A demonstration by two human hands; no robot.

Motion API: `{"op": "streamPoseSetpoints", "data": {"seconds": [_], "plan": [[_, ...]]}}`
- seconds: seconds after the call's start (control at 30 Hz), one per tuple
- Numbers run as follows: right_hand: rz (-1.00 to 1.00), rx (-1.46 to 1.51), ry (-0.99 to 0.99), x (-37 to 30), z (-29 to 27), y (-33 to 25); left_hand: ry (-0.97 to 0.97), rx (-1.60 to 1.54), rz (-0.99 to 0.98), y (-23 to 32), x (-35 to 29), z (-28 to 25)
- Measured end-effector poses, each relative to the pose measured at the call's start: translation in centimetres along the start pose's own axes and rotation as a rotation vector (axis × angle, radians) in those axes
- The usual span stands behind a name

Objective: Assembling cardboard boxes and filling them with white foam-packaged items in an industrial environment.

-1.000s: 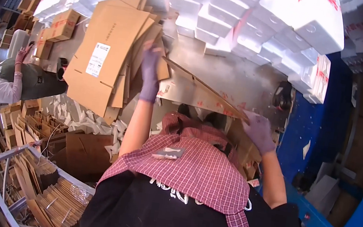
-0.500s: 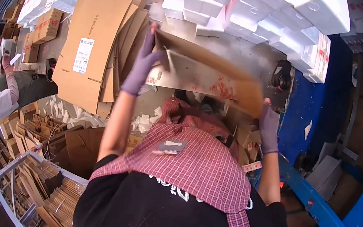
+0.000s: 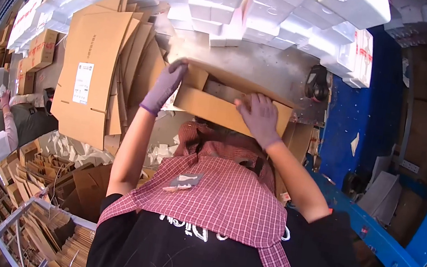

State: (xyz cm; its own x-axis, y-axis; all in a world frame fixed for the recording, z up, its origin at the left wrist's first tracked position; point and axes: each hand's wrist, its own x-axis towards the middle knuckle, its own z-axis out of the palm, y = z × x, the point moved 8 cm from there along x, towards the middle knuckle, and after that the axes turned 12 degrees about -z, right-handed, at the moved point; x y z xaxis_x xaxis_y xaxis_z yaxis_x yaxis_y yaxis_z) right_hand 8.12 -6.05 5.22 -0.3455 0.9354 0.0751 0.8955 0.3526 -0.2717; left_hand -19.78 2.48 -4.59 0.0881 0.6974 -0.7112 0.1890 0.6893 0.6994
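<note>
A brown cardboard box (image 3: 209, 109) is in front of me, opened up into a long rectangle with a gap in its middle. My left hand (image 3: 165, 86), in a grey-purple glove, is closed on the box's far left corner. My right hand (image 3: 261, 120), gloved alike, lies over the near side towards the right end. Its fingers bend over that edge towards the opening, and part of the grip is hidden. Just left of the box leans a stack of flattened cartons (image 3: 101, 74), the front one with a white label.
White foam boxes (image 3: 210, 13) are stacked along the far side. At the right stand blue metal beams (image 3: 386, 239) and a dark shoe-like object (image 3: 317, 83). A metal-framed cart (image 3: 24, 215) holds cardboard at the lower left. Another person (image 3: 8, 126) works at far left.
The box has turned from a blurred, tilted sheet-like shape to show its opening. My right hand has moved left from its right end onto the near side; my left hand has lowered slightly.
</note>
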Motion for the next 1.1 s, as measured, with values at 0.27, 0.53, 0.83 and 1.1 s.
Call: {"op": "streamPoseSetpoints", "data": {"seconds": [0.27, 0.53, 0.83, 1.1], "plan": [[-0.300, 0.494, 0.323, 2.5, -12.1, -2.3, 0.771, 0.022, 0.789, 7.1, -9.2, 3.2], [-0.110, 0.025, -0.103, -1.7, -2.9, -0.1, 0.607, 0.179, 0.794, 6.8, -12.4, 7.0], [0.628, 2.255, 0.299, -11.5, 10.7, 4.4, -0.013, 0.673, 0.404, 2.9, -17.6, 15.8], [0.859, 2.409, -0.182, -9.4, 14.2, -0.1, 0.100, 1.027, 0.710, 3.5, -15.1, 10.0]]}}
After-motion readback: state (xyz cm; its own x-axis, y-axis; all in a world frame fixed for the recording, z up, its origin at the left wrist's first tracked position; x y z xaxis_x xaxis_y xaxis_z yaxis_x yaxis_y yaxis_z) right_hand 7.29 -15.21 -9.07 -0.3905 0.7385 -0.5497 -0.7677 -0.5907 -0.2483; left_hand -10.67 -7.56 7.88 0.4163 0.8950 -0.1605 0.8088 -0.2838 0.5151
